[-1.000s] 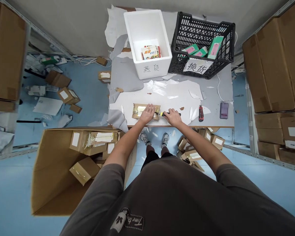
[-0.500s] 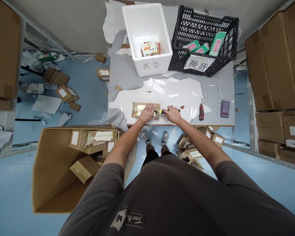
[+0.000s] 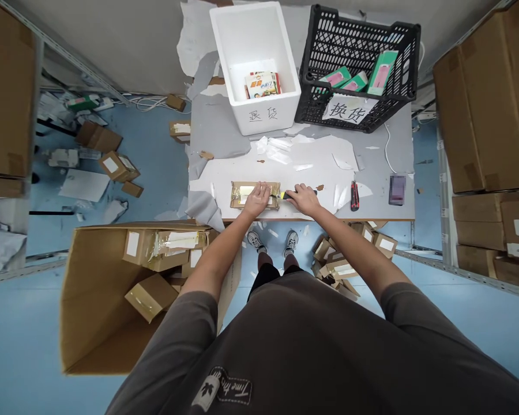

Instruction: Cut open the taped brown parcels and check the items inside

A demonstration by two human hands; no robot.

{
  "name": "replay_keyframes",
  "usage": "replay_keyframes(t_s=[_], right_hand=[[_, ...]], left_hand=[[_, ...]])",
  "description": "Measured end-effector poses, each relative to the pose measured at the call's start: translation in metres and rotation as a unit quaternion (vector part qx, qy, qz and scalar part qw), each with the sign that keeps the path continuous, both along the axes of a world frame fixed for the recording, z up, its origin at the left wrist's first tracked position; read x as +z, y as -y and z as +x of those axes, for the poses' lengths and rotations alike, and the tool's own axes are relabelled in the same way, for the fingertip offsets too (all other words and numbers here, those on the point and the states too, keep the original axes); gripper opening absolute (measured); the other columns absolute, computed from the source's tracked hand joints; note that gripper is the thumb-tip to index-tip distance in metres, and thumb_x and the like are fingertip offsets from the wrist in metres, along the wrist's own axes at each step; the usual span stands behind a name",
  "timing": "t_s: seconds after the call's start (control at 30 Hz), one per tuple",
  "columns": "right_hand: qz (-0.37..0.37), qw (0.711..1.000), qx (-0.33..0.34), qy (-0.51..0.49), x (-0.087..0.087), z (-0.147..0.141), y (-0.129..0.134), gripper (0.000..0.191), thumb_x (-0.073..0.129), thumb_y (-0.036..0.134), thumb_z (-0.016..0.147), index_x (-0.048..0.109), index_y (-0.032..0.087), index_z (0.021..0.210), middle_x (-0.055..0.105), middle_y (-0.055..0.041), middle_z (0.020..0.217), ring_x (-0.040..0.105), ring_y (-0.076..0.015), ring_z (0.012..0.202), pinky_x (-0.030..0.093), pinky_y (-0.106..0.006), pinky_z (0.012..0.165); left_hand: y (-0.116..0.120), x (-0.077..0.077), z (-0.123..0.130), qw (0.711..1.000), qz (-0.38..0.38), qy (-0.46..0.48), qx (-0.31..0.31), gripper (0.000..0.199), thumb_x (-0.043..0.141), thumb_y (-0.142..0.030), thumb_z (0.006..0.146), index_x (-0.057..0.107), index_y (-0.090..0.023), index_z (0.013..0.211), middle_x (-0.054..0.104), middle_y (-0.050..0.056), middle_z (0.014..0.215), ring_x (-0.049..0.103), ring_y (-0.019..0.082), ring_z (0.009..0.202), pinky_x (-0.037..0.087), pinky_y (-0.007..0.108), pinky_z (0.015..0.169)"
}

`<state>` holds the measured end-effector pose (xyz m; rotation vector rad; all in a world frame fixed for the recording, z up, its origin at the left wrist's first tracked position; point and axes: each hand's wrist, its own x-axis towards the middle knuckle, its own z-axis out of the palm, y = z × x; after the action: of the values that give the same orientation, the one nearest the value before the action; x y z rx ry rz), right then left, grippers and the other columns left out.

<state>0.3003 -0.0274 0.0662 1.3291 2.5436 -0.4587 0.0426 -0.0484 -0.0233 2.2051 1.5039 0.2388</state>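
Note:
A small brown cardboard box [image 3: 237, 195], wrapped in clear and yellowish tape with a pale label, lies near the table's front edge. My left hand [image 3: 258, 199] rests on top of its right half, fingers stretched out flat. Closed in my right hand [image 3: 303, 199] is a box cutter [image 3: 284, 196] with yellow and black on it; its front end meets the right end of the box. How far the blade goes in is too small to tell. A red and black box cutter [image 3: 354, 197] lies farther right on the table.
A white foam bin [image 3: 266, 118] and a black plastic crate [image 3: 305, 106] holding green boxes stand at the back. Paper scraps [image 3: 279, 151] litter the table [image 3: 233, 167]. A phone [image 3: 397, 190] lies right. A large open carton [image 3: 90, 300] with boxes stands lower left.
The view has shifted very slightly. Both hands, the box and the box cutter keep nearly the same positions.

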Motion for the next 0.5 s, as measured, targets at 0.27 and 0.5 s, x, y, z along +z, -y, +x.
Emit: replay_keyframes(t_s=[0.27, 0.5], right_hand=[[0.029, 0.999, -0.034, -0.017, -0.009, 0.004, -0.011, 0.049, 0.045, 0.047, 0.116, 0.067, 0.02, 0.152, 0.064, -0.0228, 0.129, 0.047, -0.0395, 0.115, 0.035, -0.043, 0.089], [0.012, 0.996, -0.067, -0.051, -0.005, 0.024, -0.012, 0.044, 0.05, 0.045, 0.115, 0.071, 0.018, 0.143, 0.066, -0.0233, 0.129, 0.054, -0.0397, 0.12, 0.044, -0.044, 0.092]], left_hand=[[0.002, -0.004, -0.005, 1.0, 0.01, 0.012, 0.015, 0.054, 0.04, -0.011, 0.104, 0.06, -0.011, 0.154, 0.06, 0.026, 0.163, 0.042, 0.034, 0.166, 0.039, 0.065, 0.135], [0.003, 0.018, 0.001, 0.999, -0.012, 0.017, 0.034, 0.046, 0.048, -0.023, 0.11, 0.062, -0.014, 0.153, 0.059, 0.024, 0.165, 0.042, 0.033, 0.166, 0.038, 0.061, 0.136]])
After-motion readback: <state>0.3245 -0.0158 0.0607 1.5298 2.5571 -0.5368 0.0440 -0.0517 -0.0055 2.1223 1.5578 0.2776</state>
